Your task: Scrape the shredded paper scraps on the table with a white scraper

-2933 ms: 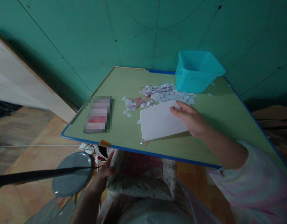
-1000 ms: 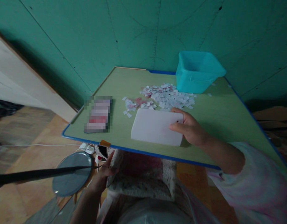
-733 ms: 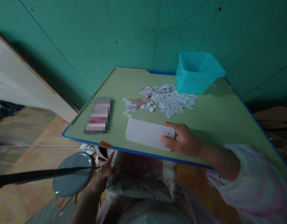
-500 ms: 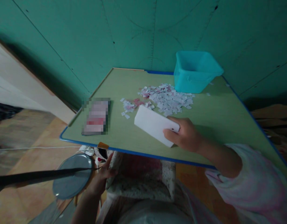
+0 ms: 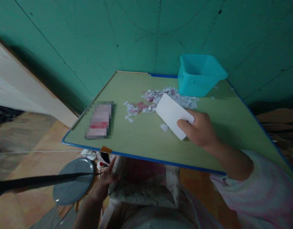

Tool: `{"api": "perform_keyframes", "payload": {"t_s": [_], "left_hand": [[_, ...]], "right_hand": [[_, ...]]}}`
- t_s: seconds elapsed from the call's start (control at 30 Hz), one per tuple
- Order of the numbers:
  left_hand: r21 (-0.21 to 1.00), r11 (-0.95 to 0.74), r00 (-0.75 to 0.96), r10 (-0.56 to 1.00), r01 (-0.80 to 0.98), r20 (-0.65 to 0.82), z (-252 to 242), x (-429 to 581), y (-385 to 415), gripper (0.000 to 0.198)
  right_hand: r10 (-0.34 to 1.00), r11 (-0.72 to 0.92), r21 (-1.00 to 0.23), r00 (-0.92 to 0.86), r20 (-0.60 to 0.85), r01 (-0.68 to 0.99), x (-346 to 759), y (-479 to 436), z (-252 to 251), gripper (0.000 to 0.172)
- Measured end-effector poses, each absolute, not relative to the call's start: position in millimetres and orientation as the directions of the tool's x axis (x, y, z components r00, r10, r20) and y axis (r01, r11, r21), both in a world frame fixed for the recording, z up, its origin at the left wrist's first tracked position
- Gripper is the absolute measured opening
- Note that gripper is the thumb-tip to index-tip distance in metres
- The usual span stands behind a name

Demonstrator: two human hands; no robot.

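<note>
My right hand (image 5: 197, 128) grips one end of a flat white rectangular box-like object (image 5: 173, 116), tilted above the green tabletop. Behind it lies a spread heap of small white and pinkish paper squares (image 5: 169, 92), partly hidden by the object. A smaller cluster of squares (image 5: 132, 109) lies left of the heap, and a few loose pieces (image 5: 164, 127) are by the object's lower edge. My left hand (image 5: 110, 173) is below the table's front edge, at the rim of a speckled fabric holder (image 5: 141, 190) on my lap; its fingertips are partly hidden.
A turquoise bin (image 5: 199, 76) stands at the table's back right. A phone-like item (image 5: 100, 121), pixelated, lies on the left. The blue-edged table (image 5: 137, 140) meets a green wall. Below left are a round grey stool (image 5: 73, 187) and a dark strap (image 5: 41, 180).
My right hand has moved the white object right and slightly up, over part of the heap. Loose paper squares now show beside its lower edge. My left hand has hardly moved.
</note>
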State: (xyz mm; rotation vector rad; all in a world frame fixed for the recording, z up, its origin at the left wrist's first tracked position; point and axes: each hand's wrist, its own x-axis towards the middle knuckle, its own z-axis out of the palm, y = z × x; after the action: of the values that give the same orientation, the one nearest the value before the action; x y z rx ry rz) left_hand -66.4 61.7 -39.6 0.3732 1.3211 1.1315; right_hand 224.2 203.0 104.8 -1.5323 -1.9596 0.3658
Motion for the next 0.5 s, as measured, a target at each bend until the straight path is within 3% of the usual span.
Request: {"api": "perform_keyframes", "payload": {"t_s": [0.2, 0.5], "left_hand": [[0.736, 0.54, -0.089, 0.779, -0.409, -0.621, -40.9, -72.0, 62.6, 0.072], [0.737, 0.523, -0.074, 0.793, -0.428, -0.605, -36.8, -69.7, 65.9, 0.062]], "right_hand": [[0.941, 0.294, -0.553, -0.135, 0.309, 0.779, 224.7, 206.2, 98.9, 0.015], [0.941, 0.284, -0.528, -0.127, 0.314, 0.8, 224.3, 205.9, 100.8, 0.016]]}}
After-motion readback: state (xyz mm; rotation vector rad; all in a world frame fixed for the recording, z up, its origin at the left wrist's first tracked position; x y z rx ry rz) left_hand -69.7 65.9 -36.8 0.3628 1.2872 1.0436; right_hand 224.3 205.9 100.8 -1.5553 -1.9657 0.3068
